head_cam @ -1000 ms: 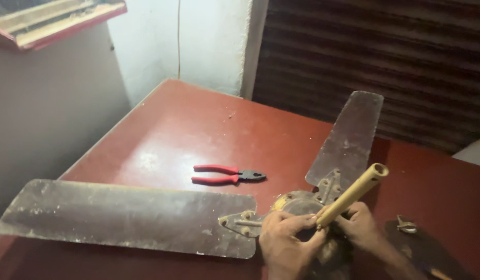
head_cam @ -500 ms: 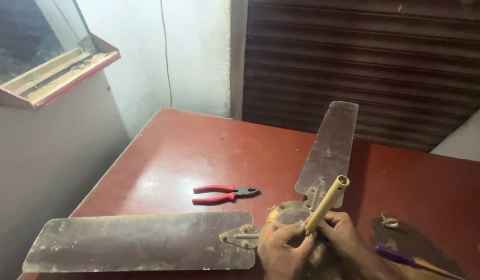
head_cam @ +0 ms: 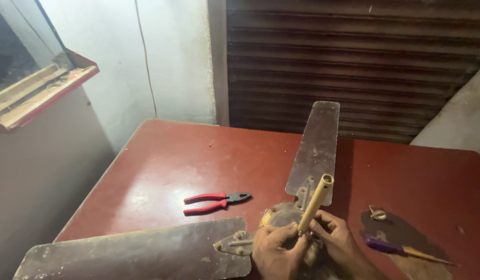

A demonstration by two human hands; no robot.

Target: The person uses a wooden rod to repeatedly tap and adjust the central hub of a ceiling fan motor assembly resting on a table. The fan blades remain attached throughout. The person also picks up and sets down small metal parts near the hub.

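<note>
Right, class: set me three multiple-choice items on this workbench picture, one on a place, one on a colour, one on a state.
1. Where do the pliers lie? A on the red table, left of the fan hub. B on the window ledge. C on a fan blade.
2. The pliers' handles are: A blue. B red. C green.
3. The brass-coloured downrod: A lies flat. B stands tilted, both hands at its base. C is untouched.

Answers: 1 A, they rest on bare tabletop. 2 B, both handles are red. 3 B, the left hand and right hand close around its foot.
</note>
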